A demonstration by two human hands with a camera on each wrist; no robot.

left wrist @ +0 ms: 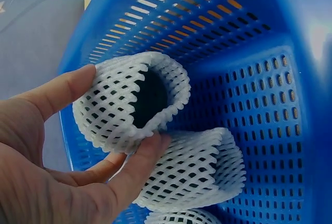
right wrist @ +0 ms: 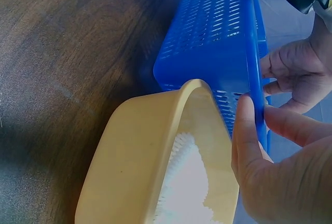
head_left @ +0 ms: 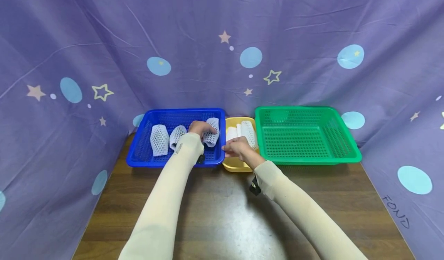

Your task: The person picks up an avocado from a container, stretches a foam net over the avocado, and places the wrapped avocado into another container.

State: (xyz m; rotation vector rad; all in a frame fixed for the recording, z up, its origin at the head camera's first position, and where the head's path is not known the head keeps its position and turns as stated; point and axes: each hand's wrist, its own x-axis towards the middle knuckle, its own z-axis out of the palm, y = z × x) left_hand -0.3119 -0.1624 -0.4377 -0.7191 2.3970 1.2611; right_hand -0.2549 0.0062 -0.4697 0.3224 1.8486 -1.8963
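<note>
In the blue basket [head_left: 138, 161] my left hand [head_left: 202, 127] holds a white foam net sleeve [left wrist: 106, 99] with a dark, rounded thing [left wrist: 151, 99] inside it. The thumb is on one side and the fingers are on the other. Beneath it lies another foam net sleeve [left wrist: 181, 175], and one more sleeve [head_left: 159, 140] rests at the basket's left. My right hand [head_left: 240, 149] pinches the blue basket's right rim [right wrist: 252, 53] between thumb and fingers. Below that hand, the yellow basket [right wrist: 132, 146] holds white foam nets [head_left: 248, 133], partly hidden by the hand.
A green basket [head_left: 312, 160] stands right of the yellow one. All the baskets sit along the back of a brown wooden table [head_left: 215, 213]. A purple curtain [head_left: 194, 29] with stars and ovals hangs behind and at both sides.
</note>
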